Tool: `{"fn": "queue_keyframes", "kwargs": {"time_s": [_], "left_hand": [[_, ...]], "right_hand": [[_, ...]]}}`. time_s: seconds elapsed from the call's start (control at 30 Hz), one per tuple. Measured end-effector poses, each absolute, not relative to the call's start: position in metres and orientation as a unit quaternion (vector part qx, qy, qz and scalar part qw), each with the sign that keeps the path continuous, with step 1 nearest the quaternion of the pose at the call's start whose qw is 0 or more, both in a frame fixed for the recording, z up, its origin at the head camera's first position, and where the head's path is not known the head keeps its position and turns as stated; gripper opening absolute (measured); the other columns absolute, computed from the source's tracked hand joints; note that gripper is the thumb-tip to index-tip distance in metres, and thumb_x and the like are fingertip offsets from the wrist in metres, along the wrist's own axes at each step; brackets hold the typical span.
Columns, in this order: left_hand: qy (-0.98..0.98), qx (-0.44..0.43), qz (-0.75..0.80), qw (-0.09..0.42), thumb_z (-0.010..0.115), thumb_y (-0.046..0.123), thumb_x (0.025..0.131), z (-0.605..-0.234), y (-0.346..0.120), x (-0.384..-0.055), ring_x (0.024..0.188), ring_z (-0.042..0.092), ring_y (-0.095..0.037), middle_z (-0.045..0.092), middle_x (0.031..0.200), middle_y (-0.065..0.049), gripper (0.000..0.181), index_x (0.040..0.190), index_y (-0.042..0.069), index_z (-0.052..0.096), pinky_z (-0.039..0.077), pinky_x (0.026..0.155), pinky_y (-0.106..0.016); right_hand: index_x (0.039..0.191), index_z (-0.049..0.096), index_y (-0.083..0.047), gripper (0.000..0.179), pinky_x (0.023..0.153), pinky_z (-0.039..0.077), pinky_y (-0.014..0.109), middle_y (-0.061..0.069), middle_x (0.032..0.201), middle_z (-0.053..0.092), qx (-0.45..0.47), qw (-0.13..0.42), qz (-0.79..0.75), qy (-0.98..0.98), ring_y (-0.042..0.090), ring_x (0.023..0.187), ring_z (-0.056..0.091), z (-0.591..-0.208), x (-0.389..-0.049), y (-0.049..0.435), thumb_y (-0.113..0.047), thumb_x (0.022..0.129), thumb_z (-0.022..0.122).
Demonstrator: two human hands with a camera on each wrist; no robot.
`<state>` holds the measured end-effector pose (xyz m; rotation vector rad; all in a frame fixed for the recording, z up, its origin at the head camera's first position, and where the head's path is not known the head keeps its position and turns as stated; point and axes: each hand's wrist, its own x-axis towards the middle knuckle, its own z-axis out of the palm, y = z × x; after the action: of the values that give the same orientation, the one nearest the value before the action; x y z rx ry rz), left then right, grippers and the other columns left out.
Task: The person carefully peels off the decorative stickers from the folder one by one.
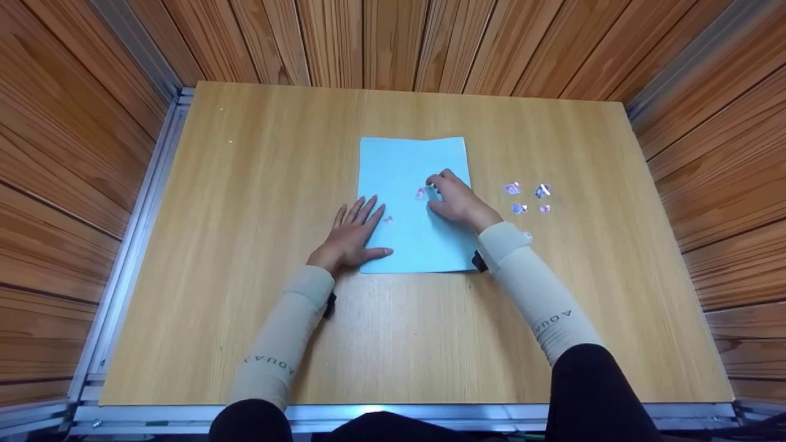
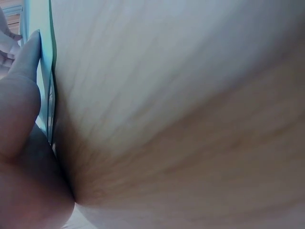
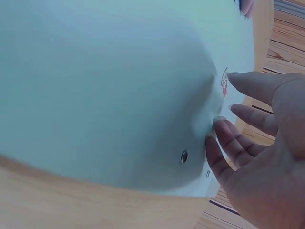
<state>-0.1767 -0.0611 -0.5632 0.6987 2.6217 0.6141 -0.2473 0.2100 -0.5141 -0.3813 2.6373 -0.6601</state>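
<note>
A light blue folder [image 1: 411, 159] lies on the wooden table, and metal eyelets [image 3: 184, 156] show on it in the right wrist view. My left hand [image 1: 353, 239] rests over its left edge with the fingers spread. Beside those fingers is a small pale sticker [image 1: 388, 219]. Over the folder's right half, my right hand [image 1: 457, 199] has its fingers loosely bent, fingertips right at the surface. A small pink sticker [image 1: 420, 193] sits on the folder just left of these fingertips. In the right wrist view, the thumb tip [image 3: 234, 78] is close beside the pink sticker [image 3: 224, 86].
Right of the folder, several small shiny stickers [image 1: 512, 188] lie on the table [image 1: 258, 178]. Another pale piece [image 1: 528, 236] peeks out by the right cuff. Wood-panelled walls [image 1: 393, 43] stand behind and at both sides.
</note>
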Motion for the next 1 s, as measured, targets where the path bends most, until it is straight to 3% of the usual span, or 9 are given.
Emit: {"fn": "queue_keyframes", "kwargs": {"time_s": [1.0], "left_hand": [[0.928, 0.242, 0.219, 0.181, 0.058, 0.064, 0.096, -0.565, -0.061, -0.176, 0.158, -0.011, -0.028, -0.004, 0.173, -0.003, 0.096, 0.166, 0.022, 0.009, -0.009, 0.124, -0.055]], "right_hand": [[0.127, 0.064, -0.006, 0.027, 0.102, 0.047, 0.045, 0.014, 0.123, 0.056, -0.12, 0.169, -0.249, 0.946, 0.029, 0.115, 0.055, -0.53, -0.266, 0.193, -0.02, 0.104, 0.062]]}}
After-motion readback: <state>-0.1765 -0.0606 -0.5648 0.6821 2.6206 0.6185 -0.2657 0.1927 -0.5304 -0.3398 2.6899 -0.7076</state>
